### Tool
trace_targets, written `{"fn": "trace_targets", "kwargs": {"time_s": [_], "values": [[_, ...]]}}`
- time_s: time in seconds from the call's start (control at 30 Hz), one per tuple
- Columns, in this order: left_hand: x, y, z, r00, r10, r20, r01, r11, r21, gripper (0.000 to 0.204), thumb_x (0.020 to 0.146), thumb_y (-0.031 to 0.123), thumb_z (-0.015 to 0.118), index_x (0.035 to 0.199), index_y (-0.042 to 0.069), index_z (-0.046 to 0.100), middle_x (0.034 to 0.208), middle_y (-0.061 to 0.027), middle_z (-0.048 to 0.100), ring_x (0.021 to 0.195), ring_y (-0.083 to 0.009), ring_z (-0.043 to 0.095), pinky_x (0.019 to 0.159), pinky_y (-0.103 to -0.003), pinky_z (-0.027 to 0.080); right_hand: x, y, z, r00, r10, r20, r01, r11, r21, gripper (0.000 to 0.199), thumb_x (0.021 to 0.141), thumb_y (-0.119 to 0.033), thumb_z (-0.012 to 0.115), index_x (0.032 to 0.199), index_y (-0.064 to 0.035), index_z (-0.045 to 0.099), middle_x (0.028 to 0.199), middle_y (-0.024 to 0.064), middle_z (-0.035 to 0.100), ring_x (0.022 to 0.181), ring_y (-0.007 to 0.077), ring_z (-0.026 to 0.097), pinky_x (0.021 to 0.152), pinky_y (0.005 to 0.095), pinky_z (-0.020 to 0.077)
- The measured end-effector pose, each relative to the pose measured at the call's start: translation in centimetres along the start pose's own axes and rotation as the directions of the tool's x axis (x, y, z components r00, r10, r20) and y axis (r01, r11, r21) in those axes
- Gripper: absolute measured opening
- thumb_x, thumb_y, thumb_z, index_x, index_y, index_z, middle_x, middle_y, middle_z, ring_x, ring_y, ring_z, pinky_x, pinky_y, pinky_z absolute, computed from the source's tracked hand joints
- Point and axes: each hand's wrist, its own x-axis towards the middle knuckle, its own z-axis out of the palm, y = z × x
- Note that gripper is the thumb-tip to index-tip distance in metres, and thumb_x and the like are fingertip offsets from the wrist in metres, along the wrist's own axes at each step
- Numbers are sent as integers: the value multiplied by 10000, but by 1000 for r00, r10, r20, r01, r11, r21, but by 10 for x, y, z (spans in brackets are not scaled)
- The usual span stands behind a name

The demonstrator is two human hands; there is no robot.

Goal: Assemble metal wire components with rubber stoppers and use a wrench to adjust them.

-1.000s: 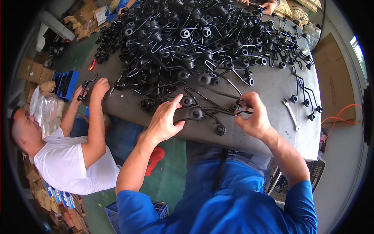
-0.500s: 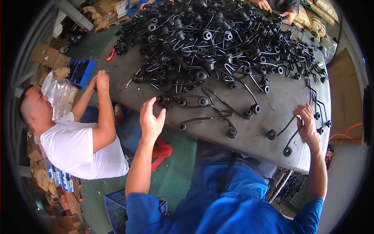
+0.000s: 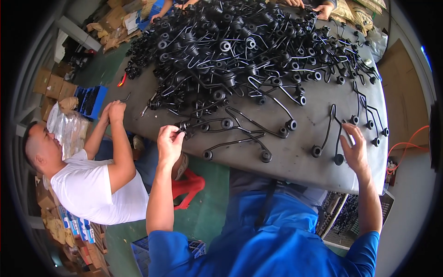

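Note:
At the table's near left edge, my left hand (image 3: 169, 144) has its fingers and thumb closed on a small black rubber bushing (image 3: 182, 127), partly hidden by the fingers. My right hand (image 3: 356, 150) is open, its fingers apart, just right of a bent black wire rod (image 3: 326, 130) with a rubber bushing on each end. That rod lies on the grey table, its bend pointing away from me. Between my hands rest two more bent rods with bushings (image 3: 247, 131). Farther right, several others (image 3: 369, 111) lie side by side.
A big heap of black rods and bushings (image 3: 217, 51) covers the far part of the table (image 3: 295, 157). A person in a white shirt (image 3: 101, 180) works at the left; another person's hands (image 3: 318, 9) are at the far side. A red stool (image 3: 188, 187) stands below the left edge.
My left hand has gone from open to pinching a small bushing. My right hand has let go of the bent rod, which now lies flat on the table.

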Motion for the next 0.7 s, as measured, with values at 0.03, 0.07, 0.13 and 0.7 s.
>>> {"fn": "trace_targets", "kwargs": {"time_s": [0.03,0.07,0.13,0.7], "values": [[-1,0,-3,999,-40,34,43,997,-71,191,787,-70,716,924,-16,594,993,-70,567,762,-140,631,685,-264,534,-1,-11,1,998,-59,13,60,998,-21,342,812,-12,652,1151,3,609,1191,184,614,1150,357,570,980,406,456],[-4,1,-4,999,-38,39,41,997,-72,191,787,-70,716,924,-16,594,993,-70,567,762,-140,631,685,-264,534,-4,-17,2,998,-64,26,66,997,-47,344,817,-12,651,1159,-5,612,1198,187,611,1152,351,574,973,395,462],[-2,33,-1,990,-13,143,45,974,-224,205,821,-101,677,970,-2,577,1074,-45,578,850,-110,638,756,-246,524,-11,-18,2,998,-59,3,59,991,-119,336,818,-15,657,1151,-2,616,1187,187,617,1140,347,584,972,388,462],[-48,234,193,676,355,646,418,538,-733,403,966,103,597,1310,-17,425,1239,-121,555,1095,-172,578,927,-315,514,-8,-89,64,910,378,171,-285,270,920,340,1002,-196,557,1257,1,447,1016,91,622,866,146,627,709,294,569]]}}
